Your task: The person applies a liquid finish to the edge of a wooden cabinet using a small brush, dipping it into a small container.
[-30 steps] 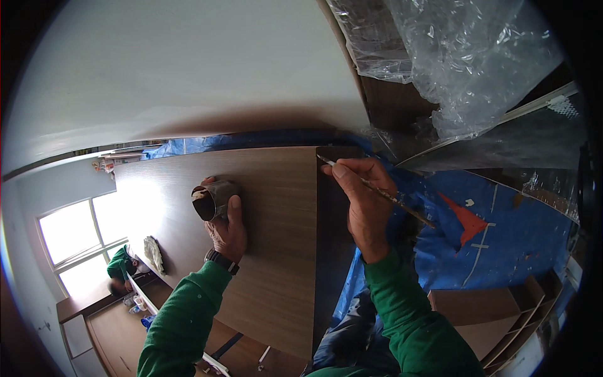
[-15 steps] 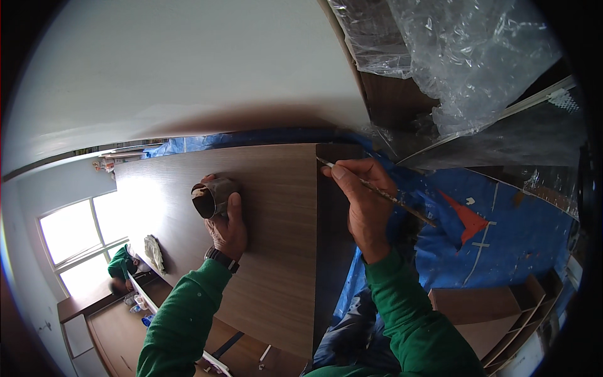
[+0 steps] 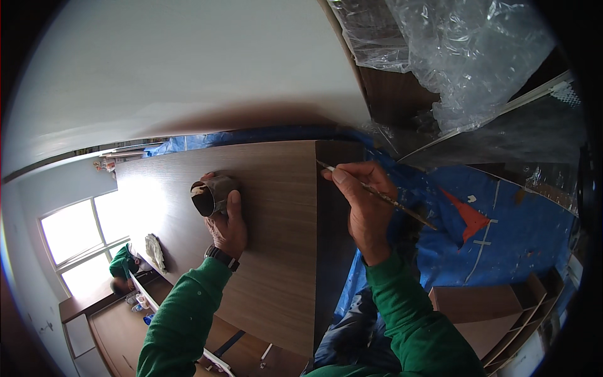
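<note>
Touching the tip of a thin wooden-handled brush (image 3: 377, 193) to the top corner edge of the brown wood-grain cabinet panel (image 3: 276, 251), my right hand (image 3: 364, 207) pinches it closed while my left hand (image 3: 227, 221) grips a small dark metal cup (image 3: 210, 195) resting against the panel face. Judging by the dark side edge, I can't tell how much remains; blue tarp (image 3: 502, 232) lies beyond.

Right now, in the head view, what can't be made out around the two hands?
- Small cup in the left hand: its contents are lost in the dark mouth.
- Thin brush in the right hand: the tip at the wood panel edge is too small to read, and the fingers hide the mid-shaft.
- Panel's near end: cut off by the lower edge and the green sleeves.
</note>
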Available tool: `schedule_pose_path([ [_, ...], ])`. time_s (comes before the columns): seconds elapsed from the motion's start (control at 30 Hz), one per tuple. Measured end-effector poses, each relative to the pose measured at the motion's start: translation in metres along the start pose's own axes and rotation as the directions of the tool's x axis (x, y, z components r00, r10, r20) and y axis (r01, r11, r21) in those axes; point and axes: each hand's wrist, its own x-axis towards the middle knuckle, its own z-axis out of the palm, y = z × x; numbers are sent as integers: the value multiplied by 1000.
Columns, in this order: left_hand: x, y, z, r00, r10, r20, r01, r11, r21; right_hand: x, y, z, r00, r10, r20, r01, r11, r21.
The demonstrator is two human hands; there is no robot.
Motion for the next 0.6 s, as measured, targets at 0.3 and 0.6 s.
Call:
schedule_pose_path([
  [0.3,-2,7,1,1000,2,-9,-1,1000,18,3,0,4,1000,-9,1,9,999,44],
  [0.6,-1,12,2,1000,-10,1,10,1000,6,3,0,4,1000,-22,13,21,999,27],
])
